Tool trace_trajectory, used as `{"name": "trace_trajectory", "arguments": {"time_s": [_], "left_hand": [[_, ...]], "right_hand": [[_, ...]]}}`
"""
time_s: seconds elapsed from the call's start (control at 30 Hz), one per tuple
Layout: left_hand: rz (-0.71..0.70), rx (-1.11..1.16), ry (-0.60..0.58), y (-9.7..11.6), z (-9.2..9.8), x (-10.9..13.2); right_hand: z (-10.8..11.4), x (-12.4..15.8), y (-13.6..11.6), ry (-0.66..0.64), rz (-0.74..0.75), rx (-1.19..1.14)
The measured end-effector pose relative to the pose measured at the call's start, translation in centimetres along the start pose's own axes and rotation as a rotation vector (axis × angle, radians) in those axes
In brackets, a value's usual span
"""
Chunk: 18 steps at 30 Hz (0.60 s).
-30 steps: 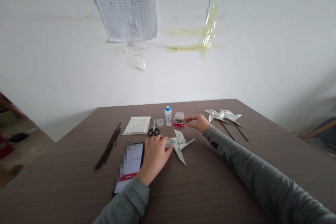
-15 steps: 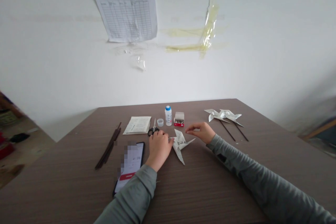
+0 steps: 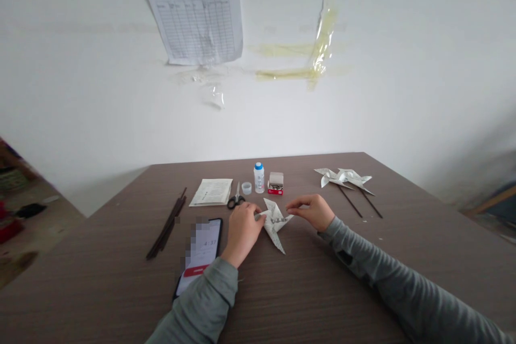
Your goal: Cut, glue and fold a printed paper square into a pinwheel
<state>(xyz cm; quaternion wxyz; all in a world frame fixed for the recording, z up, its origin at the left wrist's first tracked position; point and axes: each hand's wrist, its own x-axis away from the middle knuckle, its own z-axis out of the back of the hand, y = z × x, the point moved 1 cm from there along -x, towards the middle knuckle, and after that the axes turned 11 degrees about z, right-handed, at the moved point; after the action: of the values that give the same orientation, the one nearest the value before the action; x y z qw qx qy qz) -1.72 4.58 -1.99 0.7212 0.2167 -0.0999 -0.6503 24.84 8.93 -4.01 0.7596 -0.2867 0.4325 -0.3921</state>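
Note:
A white printed-paper pinwheel (image 3: 275,221) lies on the brown table between my hands. My left hand (image 3: 244,231) pinches its left blade between thumb and fingers. At the tip of the right blade, my right hand (image 3: 312,211) has its thumb and fingertips pressed together on the paper. Just beyond my left hand are black-handled scissors (image 3: 236,201). Behind the pinwheel stand a small clear cup (image 3: 246,188), a white bottle with a blue cap (image 3: 259,178) and an open red box (image 3: 276,184) of small items.
A phone (image 3: 199,258) lies left of my left forearm, with dark sticks (image 3: 167,226) farther left. Stacked paper squares (image 3: 211,192) sit behind the phone. Two pinwheels on sticks (image 3: 342,177) lie at the back right. A wall rises behind the table (image 3: 121,279).
My right hand has come down slightly onto the tip of the right blade. The pinwheel's top blade and right tip have shifted a little left.

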Motion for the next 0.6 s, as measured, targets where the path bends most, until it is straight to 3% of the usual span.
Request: {"name": "trace_trajectory", "arguments": {"time_s": [0.33,0.6], "left_hand": [[-0.036,0.331,0.096,-0.6,-1.2,0.0],[-0.047,0.469,0.075,-0.1,-0.8,0.0]], "right_hand": [[-1.7,0.6,-0.9,-0.009,0.064,0.034],[-2.2,0.7,-1.1,-0.050,0.060,0.148]]}}
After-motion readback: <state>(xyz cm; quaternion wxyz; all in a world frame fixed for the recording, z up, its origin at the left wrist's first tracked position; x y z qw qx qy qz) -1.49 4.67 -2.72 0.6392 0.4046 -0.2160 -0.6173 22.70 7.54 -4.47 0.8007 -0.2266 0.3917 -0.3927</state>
